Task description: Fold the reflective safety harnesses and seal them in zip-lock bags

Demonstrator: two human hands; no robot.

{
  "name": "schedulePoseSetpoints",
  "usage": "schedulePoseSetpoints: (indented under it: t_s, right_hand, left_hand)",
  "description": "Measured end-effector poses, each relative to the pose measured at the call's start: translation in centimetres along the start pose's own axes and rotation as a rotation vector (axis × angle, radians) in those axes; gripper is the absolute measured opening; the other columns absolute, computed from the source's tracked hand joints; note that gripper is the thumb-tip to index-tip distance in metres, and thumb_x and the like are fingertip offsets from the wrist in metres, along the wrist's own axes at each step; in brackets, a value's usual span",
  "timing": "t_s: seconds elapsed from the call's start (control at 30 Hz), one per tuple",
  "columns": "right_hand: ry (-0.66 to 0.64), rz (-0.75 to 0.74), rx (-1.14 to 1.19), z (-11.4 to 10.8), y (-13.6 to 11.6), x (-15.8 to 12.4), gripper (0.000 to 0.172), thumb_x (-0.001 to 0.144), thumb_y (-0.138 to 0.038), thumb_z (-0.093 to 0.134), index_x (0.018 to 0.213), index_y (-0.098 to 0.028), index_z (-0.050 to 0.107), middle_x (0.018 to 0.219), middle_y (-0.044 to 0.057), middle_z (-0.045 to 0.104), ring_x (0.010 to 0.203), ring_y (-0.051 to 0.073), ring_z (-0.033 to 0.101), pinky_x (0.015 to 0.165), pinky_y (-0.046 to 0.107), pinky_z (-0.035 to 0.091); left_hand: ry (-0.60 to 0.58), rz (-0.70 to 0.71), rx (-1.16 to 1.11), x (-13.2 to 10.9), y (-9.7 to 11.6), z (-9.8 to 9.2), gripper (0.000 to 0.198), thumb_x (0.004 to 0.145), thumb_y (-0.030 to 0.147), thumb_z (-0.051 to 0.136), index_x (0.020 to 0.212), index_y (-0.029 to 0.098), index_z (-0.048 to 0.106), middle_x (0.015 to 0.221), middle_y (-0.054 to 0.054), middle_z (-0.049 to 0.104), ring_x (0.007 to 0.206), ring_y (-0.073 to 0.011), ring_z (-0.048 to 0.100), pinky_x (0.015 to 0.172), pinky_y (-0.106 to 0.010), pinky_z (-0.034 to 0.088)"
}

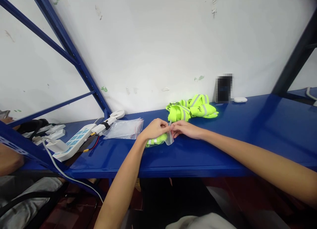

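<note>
A clear zip bag (169, 139) lies on the blue table with a folded neon-yellow reflective strap (156, 141) inside it. My left hand (155, 128) rests over the filled part, its thumb and fingers closed at the bag's mouth. From the other side, my right hand (184, 128) pinches the same mouth edge, and the two hands' fingertips nearly meet. Part of the bag is hidden under my left hand. Just behind my hands lies a loose pile of neon-yellow reflective straps (190, 108).
Flat clear zip bags (123, 128) are stacked left of my hands. Beyond them are a white power strip (76, 140), a small white fan (117, 114) and a red-black cable (94, 145). A pixelated dark object (223, 88) and a white case (240, 99) stand by the wall. Another person's arm (10, 159) shows at far left.
</note>
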State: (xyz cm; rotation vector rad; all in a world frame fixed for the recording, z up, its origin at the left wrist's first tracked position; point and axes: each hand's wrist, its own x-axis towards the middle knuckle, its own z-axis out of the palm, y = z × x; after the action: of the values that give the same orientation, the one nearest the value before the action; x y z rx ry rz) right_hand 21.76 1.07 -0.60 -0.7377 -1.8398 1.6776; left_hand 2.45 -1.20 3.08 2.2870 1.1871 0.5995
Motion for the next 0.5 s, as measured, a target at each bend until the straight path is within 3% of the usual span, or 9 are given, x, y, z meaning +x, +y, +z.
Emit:
schedulePoseSetpoints:
  t_s: [0.33, 0.5]
  right_hand:
    - [-0.026, -0.041, -0.089, -0.24, 0.09, 0.00, 0.033, 0.086, -0.045, 0.062, 0.089, -0.012, 0.067, 0.091, 0.009, 0.071, 0.085, 0.018, 0.069, 0.077, 0.030, 0.056]
    - [-0.044, -0.047, -0.081, -0.30, 0.04, 0.06, 0.029, 0.084, -0.042, 0.064, 0.084, -0.014, 0.066, 0.090, 0.008, 0.070, 0.086, 0.017, 0.068, 0.076, 0.029, 0.055]
  left_hand:
    - [0.015, 0.004, -0.006, 0.16, -0.58, -0.12, 0.029, 0.083, 0.032, 0.044, 0.059, 0.016, 0.049, 0.056, 0.004, 0.040, 0.055, -0.0098, 0.033, 0.054, -0.025, 0.028]
    - [0.036, 0.014, 0.003, 0.26, -0.81, 0.08, 0.027, 0.082, 0.030, 0.041, 0.060, 0.016, 0.049, 0.057, 0.003, 0.041, 0.055, -0.0102, 0.034, 0.054, -0.025, 0.027]
